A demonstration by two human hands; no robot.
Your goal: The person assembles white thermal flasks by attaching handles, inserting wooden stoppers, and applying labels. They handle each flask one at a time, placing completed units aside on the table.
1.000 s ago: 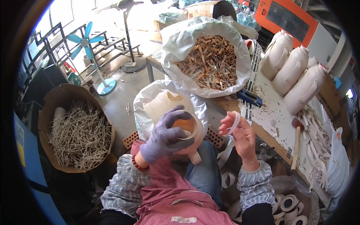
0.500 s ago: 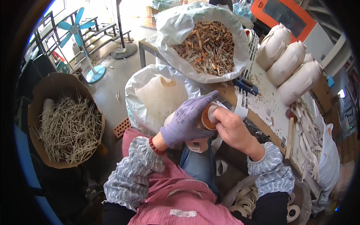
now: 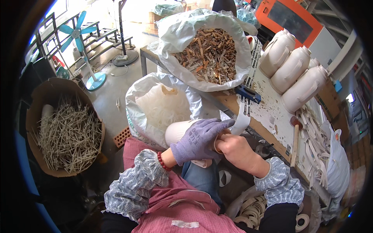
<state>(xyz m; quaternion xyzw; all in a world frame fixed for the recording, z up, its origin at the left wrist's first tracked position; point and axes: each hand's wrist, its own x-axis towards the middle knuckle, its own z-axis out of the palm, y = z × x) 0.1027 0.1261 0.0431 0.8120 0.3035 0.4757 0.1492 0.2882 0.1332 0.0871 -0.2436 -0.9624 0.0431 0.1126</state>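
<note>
A cream plastic jug shell (image 3: 176, 133) lies on its side above my lap, its mouth end pointing right. My left hand (image 3: 197, 141), in a purple-grey glove, is wrapped round that end. Bare, my right hand (image 3: 239, 150) presses its bent fingers together at the mouth. Those fingers cover most of the opening, and what they pinch, if anything, is hidden. Several similar cream jug shells with handles (image 3: 305, 90) stand on the worktable to the right. A mallet (image 3: 295, 145) with a wooden handle lies nearer me, beside a heap of cream strips (image 3: 312, 141).
On the table are a white bag (image 3: 167, 40) of brown chips and a blue hand tool (image 3: 248, 94). Another bag (image 3: 134, 95) holds translucent scraps. A carton (image 3: 35, 97) of thin sprues stands left, near a perforated brick (image 3: 121, 137) and fan (image 3: 95, 81). Cream rings (image 3: 252, 211) lie lower right.
The jug shell has tilted, so its orange-brown inside no longer shows and more of its ribbed side does. My right hand has moved down slightly, and its fingers have closed in at the mouth.
</note>
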